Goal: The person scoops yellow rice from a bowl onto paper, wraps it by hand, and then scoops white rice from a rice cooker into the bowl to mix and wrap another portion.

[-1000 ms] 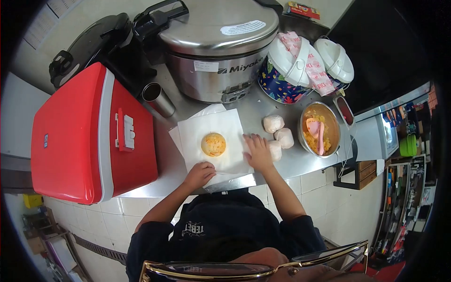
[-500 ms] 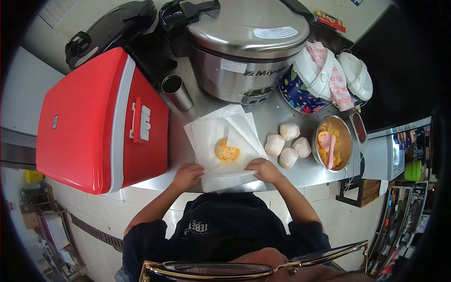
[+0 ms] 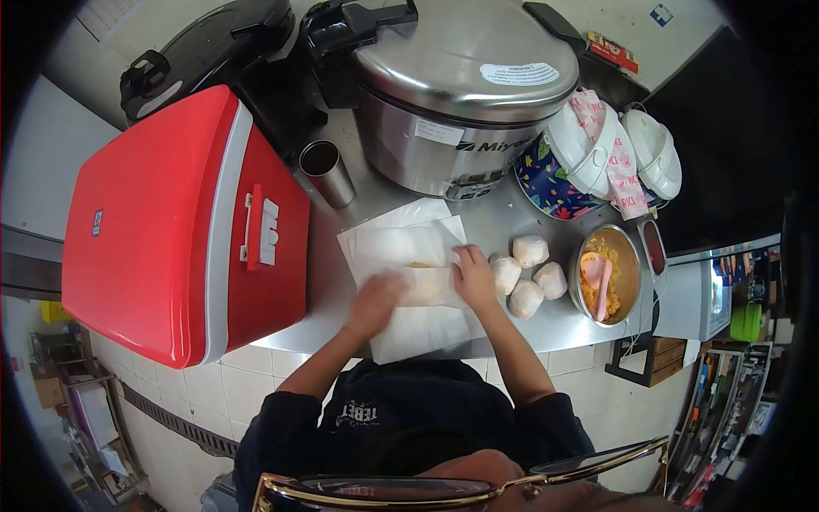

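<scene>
Four wrapped balls (image 3: 531, 250) crowd the right hand (image 3: 473, 275), spread flat on the folded paper (image 3: 418, 331); the left hand (image 3: 373, 303) is blurred, grip unclear, red cooler (image 3: 171, 222) beside it.

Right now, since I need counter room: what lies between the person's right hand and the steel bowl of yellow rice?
Four white wrapped balls lie between the right hand and the steel bowl, seen in the head view.

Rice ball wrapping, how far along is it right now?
Done: four wrapped balls lie beside the metal bowl. In hand: the left hand and right hand fold white paper over the yellow rice ball, barely showing. Left: closing that wrap; yellow rice sits in the bowl.
</scene>
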`<state>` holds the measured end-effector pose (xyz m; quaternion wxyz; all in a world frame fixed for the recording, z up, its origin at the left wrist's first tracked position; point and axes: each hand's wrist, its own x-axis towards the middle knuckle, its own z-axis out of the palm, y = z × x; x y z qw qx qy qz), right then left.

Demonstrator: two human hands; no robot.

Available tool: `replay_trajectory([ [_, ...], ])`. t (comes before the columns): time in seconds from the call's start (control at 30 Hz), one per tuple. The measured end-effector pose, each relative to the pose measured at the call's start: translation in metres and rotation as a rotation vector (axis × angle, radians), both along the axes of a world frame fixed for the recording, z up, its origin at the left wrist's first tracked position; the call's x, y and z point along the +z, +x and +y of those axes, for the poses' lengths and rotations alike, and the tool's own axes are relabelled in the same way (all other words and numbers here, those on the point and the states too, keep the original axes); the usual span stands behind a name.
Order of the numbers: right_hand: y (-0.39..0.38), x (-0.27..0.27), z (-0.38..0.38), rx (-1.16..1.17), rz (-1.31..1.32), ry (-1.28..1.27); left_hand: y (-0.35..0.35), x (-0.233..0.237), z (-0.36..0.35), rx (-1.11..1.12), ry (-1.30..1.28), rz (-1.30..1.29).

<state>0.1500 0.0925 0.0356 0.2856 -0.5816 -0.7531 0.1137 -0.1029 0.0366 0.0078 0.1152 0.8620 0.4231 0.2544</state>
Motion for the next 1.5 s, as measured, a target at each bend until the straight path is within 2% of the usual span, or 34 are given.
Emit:
replay_trajectory([
  [0.03, -0.005, 0.004, 0.014, 0.063, -0.051, -0.066, 0.006, 0.0, -0.008, 0.003, -0.003, -0.003],
  [0.07, -0.008, 0.006, 0.025, 0.126, -0.102, -0.134, 0.02, 0.016, -0.015, -0.064, -0.073, 0.101],
  [0.1, -0.009, 0.0, 0.032, 0.13, -0.103, -0.135, 0.028, 0.024, -0.02, -0.131, -0.142, 0.205],
  [0.2, -0.009, -0.009, 0.056, 0.062, -0.074, -0.169, 0.032, 0.022, -0.019, -0.107, -0.132, 0.244],
  [0.27, -0.006, -0.01, 0.065, 0.179, -0.015, -0.507, 0.032, 0.023, -0.019, -0.094, -0.121, 0.238],
  [0.3, -0.007, -0.013, 0.067, 0.184, -0.019, -0.509, 0.033, 0.024, -0.019, -0.081, -0.11, 0.232],
  [0.4, -0.011, -0.011, 0.071, 0.257, 0.081, -0.483, 0.034, 0.024, -0.017, -0.053, -0.085, 0.142],
  [0.47, -0.01, -0.004, 0.08, 0.355, -0.109, -0.455, 0.034, 0.022, -0.01, -0.036, -0.052, 0.123],
  [0.5, -0.01, -0.005, 0.086, 0.359, -0.11, -0.457, 0.034, 0.02, -0.006, -0.026, -0.016, 0.106],
  [0.57, -0.01, -0.004, 0.099, 0.55, -0.28, 0.049, 0.033, 0.015, 0.004, -0.029, -0.018, 0.085],
  [0.6, -0.015, 0.002, 0.107, 0.55, -0.278, 0.048, 0.032, 0.015, 0.01, -0.036, -0.018, 0.063],
  [0.63, -0.019, 0.009, 0.117, 0.567, -0.179, -0.284, 0.032, 0.015, 0.017, -0.036, -0.02, 0.064],
  [0.67, -0.021, 0.017, 0.12, 0.574, -0.075, -0.616, 0.034, 0.019, 0.024, -0.002, -0.164, 0.091],
  [0.7, -0.02, 0.02, 0.118, 0.572, -0.074, -0.619, 0.038, 0.027, 0.031, 0.031, -0.309, 0.117],
  [0.73, -0.018, 0.024, 0.116, 0.564, -0.134, -0.566, 0.042, 0.035, 0.035, 0.028, -0.31, 0.117],
  [0.8, -0.014, 0.039, 0.11, 0.551, -0.196, -0.513, 0.051, 0.058, 0.044, 0.332, -0.253, -0.056],
  [0.87, -0.011, 0.057, 0.092, 0.698, -0.325, -0.39, 0.056, 0.061, 0.052, 0.385, -0.155, -0.067],
  [0.93, -0.012, 0.06, 0.057, 0.666, -0.478, -0.201, 0.055, 0.062, 0.056, 0.439, -0.061, -0.074],
  [1.0, 0.004, 0.047, 0.008, 0.707, -0.414, 0.122, 0.046, 0.064, 0.058, 0.16, -0.011, 0.216],
  [1.03, 0.009, 0.04, -0.003, 0.703, -0.415, 0.121, 0.041, 0.06, 0.055, 0.157, -0.011, 0.215],
  [1.1, 0.018, 0.023, -0.017, 0.697, -0.319, 0.197, 0.026, 0.042, 0.042, 0.03, -0.25, 0.279],
  [1.13, 0.021, 0.014, -0.02, 0.691, -0.319, 0.196, 0.015, 0.033, 0.032, 0.025, -0.249, 0.28],
  [1.2, 0.022, -0.006, -0.025, 0.647, -0.243, 0.164, -0.007, 0.016, 0.012, -0.002, -0.028, -0.016],
  [1.23, 0.021, -0.015, -0.026, 0.643, -0.238, 0.161, -0.013, 0.01, 0.008, -0.006, -0.032, -0.011],
  [1.3, 0.016, -0.021, -0.022, 0.664, -0.13, 0.109, -0.02, 0.002, 0.003, -0.027, -0.233, -0.078],
  [1.43, 0.023, -0.003, -0.024, 0.749, -0.093, 0.023, -0.025, -0.006, 0.005, -0.143, -0.172, -0.106],
  [1.5, 0.027, -0.002, -0.028, 0.742, -0.199, 0.012, -0.026, 0.011, 0.004, -0.199, -0.158, -0.127],
])
